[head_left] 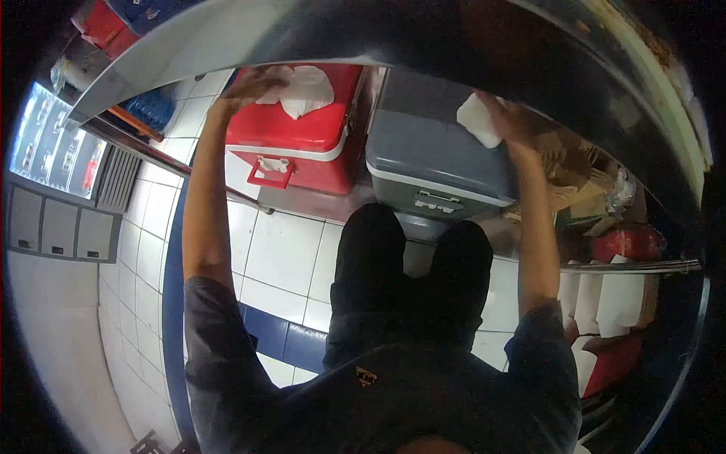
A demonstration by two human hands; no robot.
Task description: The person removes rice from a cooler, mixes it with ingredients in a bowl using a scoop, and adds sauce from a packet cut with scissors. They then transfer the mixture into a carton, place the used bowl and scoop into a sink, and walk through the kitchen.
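Observation:
My left hand (pixel 259 85) is over the red cooler (pixel 287 133), its fingers on a crumpled white cloth or paper towel (pixel 308 92) that spreads out above the lid. At the right, my right hand (pixel 511 125) grips a second folded white cloth or paper towel (pixel 476 121) near the far right corner of the grey cooler (pixel 439 159). Both lids are closed. The coolers stand side by side, each with a latch at its front. Some fingers of both hands are blurred or hidden.
A curved metal edge (pixel 363 41) crosses above both hands. Beside the grey cooler lie cardboard pieces (pixel 578 197) and a red round object (pixel 629 244). A metal shelf edge (pixel 635 266) runs at the right. White floor tiles (pixel 283 250) show below; a lit display case (pixel 57 140) stands left.

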